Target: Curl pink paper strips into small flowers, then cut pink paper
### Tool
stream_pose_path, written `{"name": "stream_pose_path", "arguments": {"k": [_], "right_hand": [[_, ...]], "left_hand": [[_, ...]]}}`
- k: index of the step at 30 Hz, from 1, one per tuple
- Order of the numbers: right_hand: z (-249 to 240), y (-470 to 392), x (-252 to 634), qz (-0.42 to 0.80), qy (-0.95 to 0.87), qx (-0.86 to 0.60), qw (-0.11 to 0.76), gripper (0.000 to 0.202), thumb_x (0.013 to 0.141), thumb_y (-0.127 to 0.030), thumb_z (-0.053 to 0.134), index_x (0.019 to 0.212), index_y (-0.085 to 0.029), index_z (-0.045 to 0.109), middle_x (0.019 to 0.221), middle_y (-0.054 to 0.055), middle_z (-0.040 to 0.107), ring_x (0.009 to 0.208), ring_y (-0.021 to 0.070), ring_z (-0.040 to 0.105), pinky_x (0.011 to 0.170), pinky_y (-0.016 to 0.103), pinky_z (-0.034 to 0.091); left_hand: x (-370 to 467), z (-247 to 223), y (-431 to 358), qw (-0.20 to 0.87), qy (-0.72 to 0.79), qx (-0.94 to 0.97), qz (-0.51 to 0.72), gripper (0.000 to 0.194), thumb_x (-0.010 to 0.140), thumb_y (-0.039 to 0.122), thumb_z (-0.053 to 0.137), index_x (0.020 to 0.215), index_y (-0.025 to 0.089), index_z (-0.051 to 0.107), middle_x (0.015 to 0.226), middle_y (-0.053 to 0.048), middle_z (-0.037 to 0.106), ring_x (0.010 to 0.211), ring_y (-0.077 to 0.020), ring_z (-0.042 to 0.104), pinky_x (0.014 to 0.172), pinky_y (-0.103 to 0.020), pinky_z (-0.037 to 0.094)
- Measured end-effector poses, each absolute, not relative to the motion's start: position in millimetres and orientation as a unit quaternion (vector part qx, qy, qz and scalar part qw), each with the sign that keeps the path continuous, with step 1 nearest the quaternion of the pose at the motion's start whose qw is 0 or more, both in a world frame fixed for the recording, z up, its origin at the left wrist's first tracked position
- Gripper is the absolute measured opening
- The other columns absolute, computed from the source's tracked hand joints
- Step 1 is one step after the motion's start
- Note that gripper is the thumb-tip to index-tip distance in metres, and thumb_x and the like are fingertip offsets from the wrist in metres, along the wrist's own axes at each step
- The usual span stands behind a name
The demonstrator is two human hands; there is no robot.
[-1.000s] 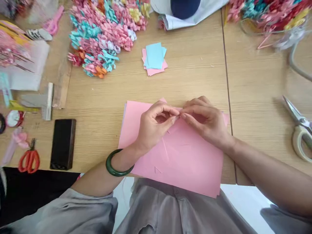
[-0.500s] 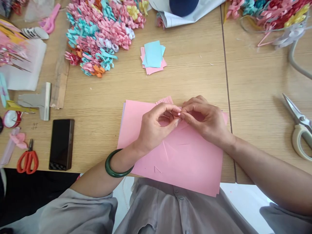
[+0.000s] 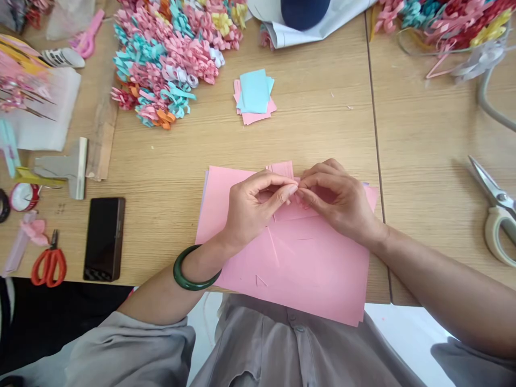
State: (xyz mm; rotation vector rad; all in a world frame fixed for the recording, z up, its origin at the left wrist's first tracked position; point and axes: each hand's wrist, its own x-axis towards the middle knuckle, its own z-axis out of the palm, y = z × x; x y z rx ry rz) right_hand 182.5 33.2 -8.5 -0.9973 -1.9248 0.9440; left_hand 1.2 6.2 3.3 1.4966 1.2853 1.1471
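Observation:
My left hand point(image 3: 253, 207) and my right hand point(image 3: 345, 203) meet fingertip to fingertip above a stack of pink paper sheets point(image 3: 310, 274). Both are closed in a pinch on a small pink paper strip, mostly hidden by the fingers. Just behind the left fingers shows a pink paper piece with narrow slits point(image 3: 282, 169); whether it joins the pinched strip I cannot tell. A few thin pink paper slivers point(image 3: 261, 280) lie on the top sheet. A green bangle point(image 3: 179, 274) circles my left wrist.
Small blue and pink paper squares point(image 3: 255, 92) lie beyond the sheets. A heap of curled paper flowers point(image 3: 169, 54) is at the back left. A black phone point(image 3: 104, 239), red-handled scissors point(image 3: 49, 264) and a metal clip point(image 3: 76, 167) sit left; white-handled scissors point(image 3: 500, 209) lie right.
The slit paper piece behind my left fingers has shifted slightly right and shows more. My left fingers have straightened a little, and the pink tip between the hands is now covered.

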Motion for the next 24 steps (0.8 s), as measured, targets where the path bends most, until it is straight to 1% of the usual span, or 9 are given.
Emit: {"name": "stream_pose_path", "arguments": {"k": [9,13,18,24], "right_hand": [[-8.7,31.9,181.1,0.351,-0.775,-0.372,0.37,0.015,0.091,-0.03,0.064,0.08,-0.021,0.067,0.084,0.005,0.071,0.085,0.0205,0.06,0.078,0.038,0.05],[-6.2,30.6,181.5,0.373,-0.746,-0.393,0.387,0.011,0.092,-0.027,0.062,0.085,-0.022,0.068,0.088,0.004,0.068,0.086,0.0193,0.063,0.081,0.038,0.051],[-4.6,29.7,182.1,0.359,-0.736,-0.397,0.415,0.005,0.09,-0.029,0.065,0.089,-0.024,0.067,0.094,0.005,0.067,0.091,0.0195,0.064,0.08,0.038,0.053],[-3.1,31.9,182.3,0.319,-0.77,-0.365,0.414,0.01,0.092,-0.032,0.064,0.085,-0.025,0.065,0.083,0.002,0.07,0.081,0.0184,0.063,0.078,0.038,0.052]], "left_hand": [[2.1,3.7,6.7,0.45,0.529,0.56,0.452,0.011,0.085,0.027,0.073,0.08,0.016,0.073,0.069,0.001,0.07,0.058,-0.0067,0.063,0.06,-0.018,0.053],[0.0,4.1,6.6,0.455,0.537,0.547,0.454,0.012,0.083,0.029,0.075,0.08,0.017,0.074,0.07,0.001,0.071,0.058,-0.007,0.063,0.059,-0.019,0.053],[-0.9,6.3,7.3,0.509,0.541,0.514,0.429,0.019,0.079,0.035,0.078,0.076,0.017,0.074,0.06,0.001,0.067,0.056,-0.0099,0.064,0.057,-0.021,0.054],[-1.8,6.3,9.3,0.595,0.526,0.46,0.396,0.021,0.082,0.032,0.076,0.07,0.015,0.072,0.056,0.001,0.066,0.052,-0.0125,0.067,0.059,-0.026,0.056]]}}
